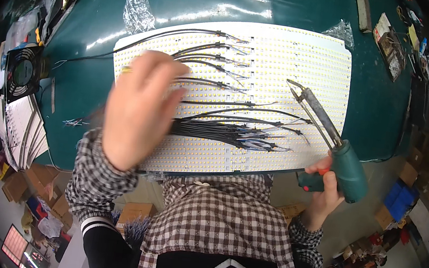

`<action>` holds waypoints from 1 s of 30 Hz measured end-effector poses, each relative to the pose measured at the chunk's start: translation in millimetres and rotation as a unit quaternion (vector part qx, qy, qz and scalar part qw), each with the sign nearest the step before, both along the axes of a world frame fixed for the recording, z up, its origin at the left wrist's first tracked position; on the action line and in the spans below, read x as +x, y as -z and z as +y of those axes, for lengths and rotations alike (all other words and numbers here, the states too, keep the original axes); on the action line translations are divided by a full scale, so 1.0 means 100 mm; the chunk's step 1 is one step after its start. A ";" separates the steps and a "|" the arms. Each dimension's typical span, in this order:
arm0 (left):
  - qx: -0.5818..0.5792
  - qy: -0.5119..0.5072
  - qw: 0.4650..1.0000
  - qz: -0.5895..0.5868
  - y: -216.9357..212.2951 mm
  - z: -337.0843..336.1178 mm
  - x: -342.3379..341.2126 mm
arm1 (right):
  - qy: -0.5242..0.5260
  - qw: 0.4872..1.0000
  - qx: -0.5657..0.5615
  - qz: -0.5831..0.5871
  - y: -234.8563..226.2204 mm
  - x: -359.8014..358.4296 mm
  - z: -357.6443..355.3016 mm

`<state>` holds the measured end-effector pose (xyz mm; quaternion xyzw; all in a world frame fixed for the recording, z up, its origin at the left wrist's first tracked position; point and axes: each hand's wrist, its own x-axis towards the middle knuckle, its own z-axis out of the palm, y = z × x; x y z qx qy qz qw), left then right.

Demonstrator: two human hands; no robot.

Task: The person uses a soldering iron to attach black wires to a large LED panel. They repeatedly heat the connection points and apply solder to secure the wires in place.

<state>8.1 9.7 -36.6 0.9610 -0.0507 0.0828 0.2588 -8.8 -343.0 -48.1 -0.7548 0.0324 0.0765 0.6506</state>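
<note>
A wide white LED board panel [298,149] with rows of small yellow chips lies on the table before me. Across it run black cables [209,131] with thin stripped wire ends, some spread in rows, others bunched near the front. My left hand [140,109] hovers over the panel's left part, beside the cables; its fingers are smeared by motion, so I cannot tell whether they pinch a cable. My right hand [327,195] is wrapped round the handle of a green soldering gun [349,174]. The gun's metal tip points up and left, over the panel's right half.
The table has a green cover [294,7]. A black fan [22,73] and a stack of white panels [25,129] stand at its left edge. Crumpled clear plastic [139,9] lies behind the panel. At the far right rests a dirty soldering box [388,48].
</note>
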 end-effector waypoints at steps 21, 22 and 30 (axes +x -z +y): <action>-0.010 0.078 0.994 0.077 0.11 -0.25 -0.08 | 0.010 0.998 0.035 -0.044 0.06 -0.08 -0.11; -0.024 0.081 0.995 0.059 0.13 -0.31 -0.05 | 0.015 0.998 0.035 -0.040 0.06 -0.09 -0.10; -0.098 0.075 0.992 0.039 0.34 -0.54 0.13 | -0.013 0.998 0.041 -0.042 0.06 -0.07 -0.08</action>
